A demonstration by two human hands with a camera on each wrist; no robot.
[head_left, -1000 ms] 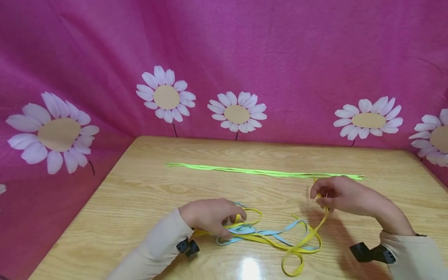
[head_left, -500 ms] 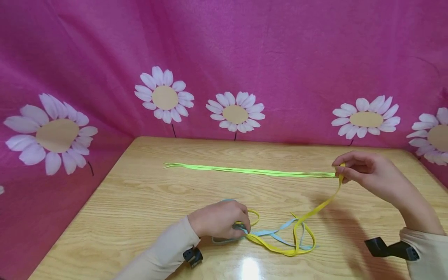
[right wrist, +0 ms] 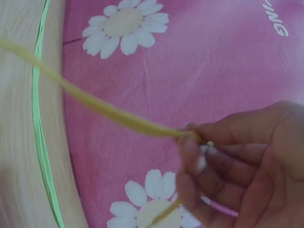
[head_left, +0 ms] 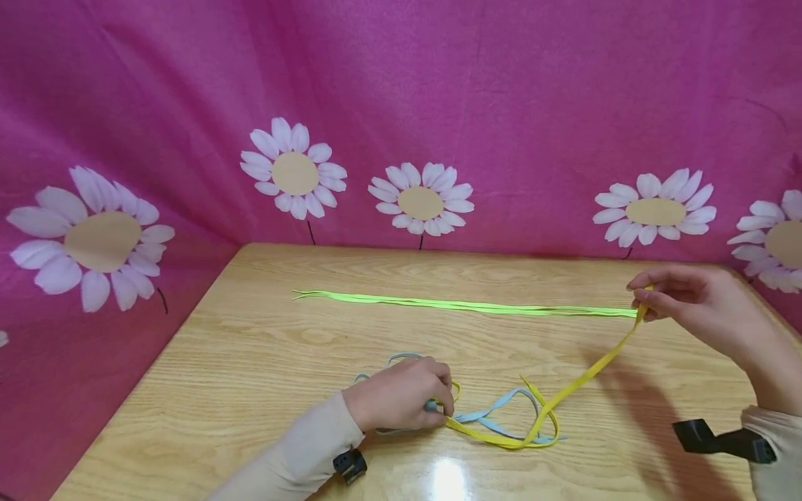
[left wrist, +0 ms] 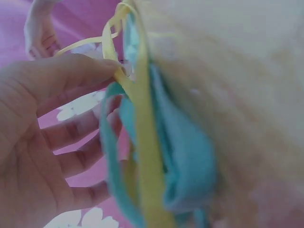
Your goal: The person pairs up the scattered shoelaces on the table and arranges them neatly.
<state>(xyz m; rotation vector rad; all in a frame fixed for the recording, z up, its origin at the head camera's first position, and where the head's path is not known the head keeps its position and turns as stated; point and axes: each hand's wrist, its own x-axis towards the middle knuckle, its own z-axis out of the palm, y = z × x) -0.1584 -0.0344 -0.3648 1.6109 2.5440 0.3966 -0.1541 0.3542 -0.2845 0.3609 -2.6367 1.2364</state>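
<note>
My right hand (head_left: 708, 309) pinches a yellow shoelace (head_left: 585, 376) between thumb and fingertips, raised over the table's right side. From there the lace slopes down left to a loose pile. At the pile, my left hand (head_left: 404, 396) pinches the yellow lace between thumb and fingers; in the left wrist view blue lace (left wrist: 185, 156) hangs in folds right beside those fingers. Blue loops (head_left: 501, 403) lie on the table to the right of the left hand, crossed by yellow. A short yellow tail hangs below the right hand in the right wrist view.
Several bright green laces (head_left: 464, 306) lie in a straight bundle across the back of the wooden table (head_left: 263, 341). Their right end is hidden behind the right hand. A pink cloth (head_left: 520, 90) with printed daisies stands behind and left of the table.
My right hand has moved right and up, drawing the yellow lace out into a long slope. The yellow loop at the front has gone. My left hand has shifted slightly right.
</note>
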